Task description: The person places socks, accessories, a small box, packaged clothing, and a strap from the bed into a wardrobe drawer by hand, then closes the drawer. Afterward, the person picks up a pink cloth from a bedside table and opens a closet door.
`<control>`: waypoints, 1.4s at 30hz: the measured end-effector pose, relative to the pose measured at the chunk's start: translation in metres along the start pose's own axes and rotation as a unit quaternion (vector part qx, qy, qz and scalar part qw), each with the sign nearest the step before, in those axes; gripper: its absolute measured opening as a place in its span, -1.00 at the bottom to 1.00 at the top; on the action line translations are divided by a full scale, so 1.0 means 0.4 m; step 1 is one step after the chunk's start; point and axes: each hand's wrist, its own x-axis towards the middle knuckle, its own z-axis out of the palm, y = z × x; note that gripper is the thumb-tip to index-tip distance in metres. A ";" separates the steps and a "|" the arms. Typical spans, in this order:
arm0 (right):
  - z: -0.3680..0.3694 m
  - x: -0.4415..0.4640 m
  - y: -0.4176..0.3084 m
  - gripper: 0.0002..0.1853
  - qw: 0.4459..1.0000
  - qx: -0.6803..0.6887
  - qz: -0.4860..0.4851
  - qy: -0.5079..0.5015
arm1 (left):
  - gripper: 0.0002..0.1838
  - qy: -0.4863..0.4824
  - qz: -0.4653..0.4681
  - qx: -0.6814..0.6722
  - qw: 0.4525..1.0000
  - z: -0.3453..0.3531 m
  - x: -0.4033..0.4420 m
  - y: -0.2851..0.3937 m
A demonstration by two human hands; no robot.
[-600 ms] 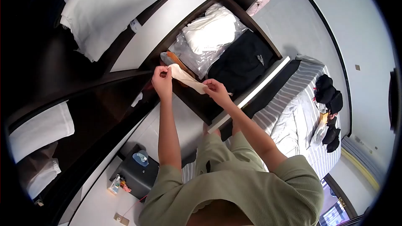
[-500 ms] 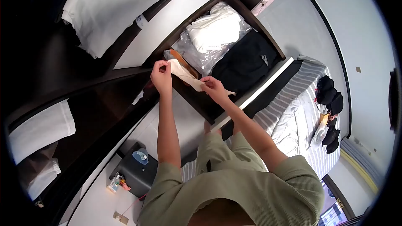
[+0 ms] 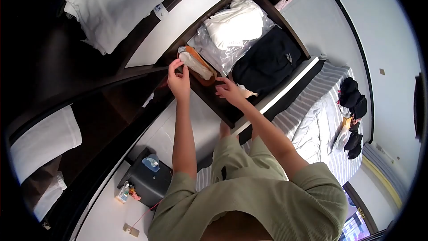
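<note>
Pale cloth (image 3: 196, 66): laid lengthwise on an orange-brown item (image 3: 207, 80) in the drawer (image 3: 285, 86), between both hands, upper end right at the left fingertips.
Left hand (image 3: 179, 82): thumb and forefinger close together at the cloth's upper end; no telling whether pinched on it.
Right hand (image 3: 229, 93): thumb and forefinger parted, tips just beside the item's lower end.
Second pale piece (image 3: 248, 91): just beyond the right hand, towards the drawer front.
Black garment (image 3: 267, 60): spread beyond the right fingertips, light lettering on top.
White garment (image 3: 236, 24): farther off beyond both hands, on clear plastic (image 3: 225, 62).
</note>
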 end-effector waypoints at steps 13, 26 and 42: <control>-0.090 -0.101 -0.044 -0.67 0.988 0.026 -0.118 0.100 | -0.83 -0.148 -0.012 -0.122 0.981 0.133 -0.134 0.092; -0.278 -0.253 -0.094 -0.72 0.943 0.161 -0.205 0.209 | -0.81 -0.277 0.009 -0.106 0.955 0.334 -0.274 0.201; -0.650 -0.511 0.003 -0.75 0.877 0.247 -0.223 0.346 | -0.81 -0.418 0.044 -0.049 0.906 0.679 -0.571 0.356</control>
